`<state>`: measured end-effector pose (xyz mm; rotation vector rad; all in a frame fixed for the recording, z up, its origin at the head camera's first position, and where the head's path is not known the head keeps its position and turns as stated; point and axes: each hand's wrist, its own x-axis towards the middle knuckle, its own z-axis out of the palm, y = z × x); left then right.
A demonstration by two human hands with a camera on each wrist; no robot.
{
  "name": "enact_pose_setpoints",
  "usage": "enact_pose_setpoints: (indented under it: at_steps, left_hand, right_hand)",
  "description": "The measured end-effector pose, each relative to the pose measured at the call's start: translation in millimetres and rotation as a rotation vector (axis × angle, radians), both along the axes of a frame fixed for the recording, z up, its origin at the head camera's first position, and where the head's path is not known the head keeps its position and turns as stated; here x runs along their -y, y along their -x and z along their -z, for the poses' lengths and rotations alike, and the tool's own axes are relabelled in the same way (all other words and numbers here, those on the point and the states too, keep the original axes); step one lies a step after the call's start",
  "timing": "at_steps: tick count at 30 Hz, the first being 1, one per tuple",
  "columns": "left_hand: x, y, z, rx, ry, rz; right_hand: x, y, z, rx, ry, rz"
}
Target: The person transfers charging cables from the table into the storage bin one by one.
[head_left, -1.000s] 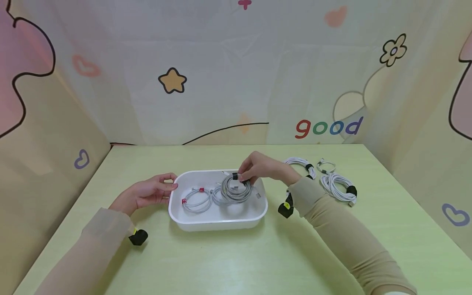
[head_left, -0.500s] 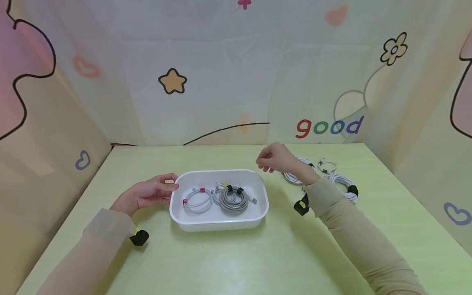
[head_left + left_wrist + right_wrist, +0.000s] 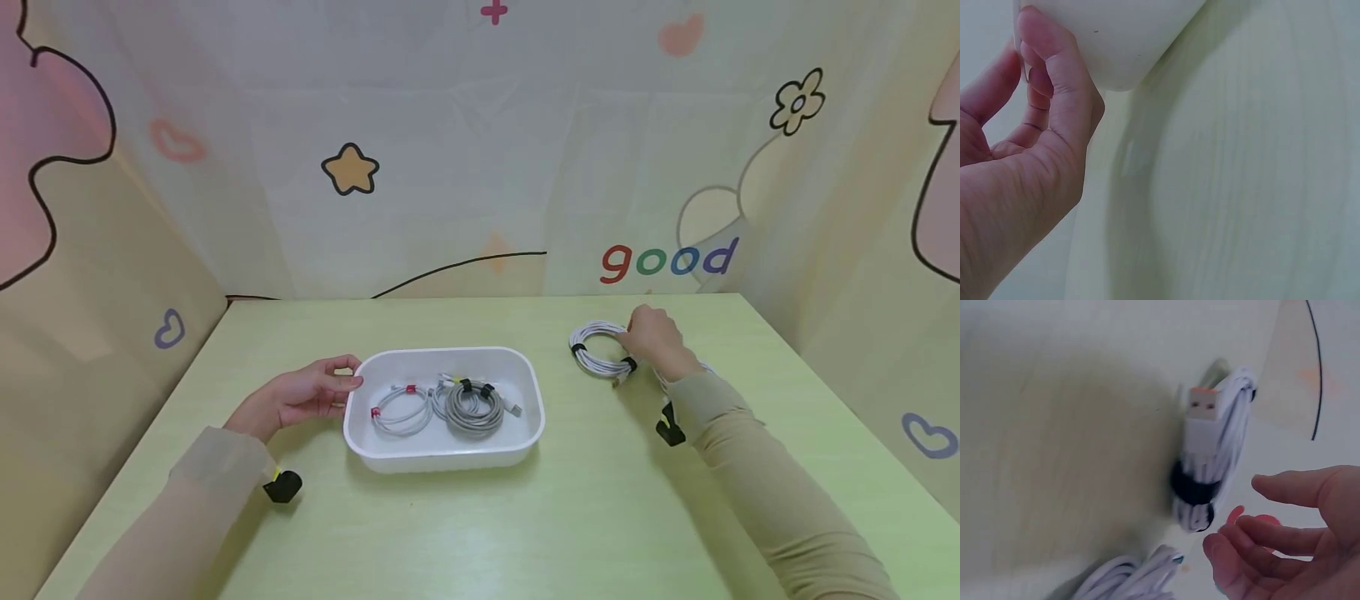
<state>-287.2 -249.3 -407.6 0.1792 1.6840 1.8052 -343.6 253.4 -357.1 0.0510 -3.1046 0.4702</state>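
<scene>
My left hand (image 3: 311, 390) pinches the left rim of a white plastic tray (image 3: 444, 458), thumb over the edge and fingers outside; the left wrist view shows the grip on the tray wall (image 3: 1110, 44). Inside the tray lie a grey coiled USB cable (image 3: 475, 423) with black straps and thin pale coiled cables, one with red ties (image 3: 405, 432). Over the table at the right, my right hand (image 3: 656, 340) hovers near a white coiled USB cable (image 3: 596, 367) bound with black straps. In the right wrist view its thumb and fingers (image 3: 1266, 544) are apart, holding nothing.
Another white coiled cable (image 3: 1116, 575) lies beside the strapped one, mostly hidden by the right hand and sleeve in the head view. A printed curtain (image 3: 450, 167) stands behind the table (image 3: 480, 533).
My right hand let go of the grey coiled cable, now lying in the tray, and moved right to the white coils. The left hand and tray stayed put.
</scene>
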Motion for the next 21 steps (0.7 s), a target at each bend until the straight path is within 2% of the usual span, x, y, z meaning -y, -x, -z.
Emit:
enact_pose_setpoints:
  at_steps: [5,13,21]
  left_hand:
    - [0.3,-1.0,-0.1,-0.009,0.002,-0.001]
    - [0.0,-2.4,-1.2,-0.001,-0.01,0.001]
    - [-0.2,-3.2,-1.1,0.011,-0.011,-0.019]
  right_hand:
    - [-7.0,-0.3,7.4,0.066,-0.052,0.009]
    - [-11.3,3.7,17.9,0.059,-0.088,0.027]
    - [-15.2,6.0,23.0,0.046,-0.005,0.074]
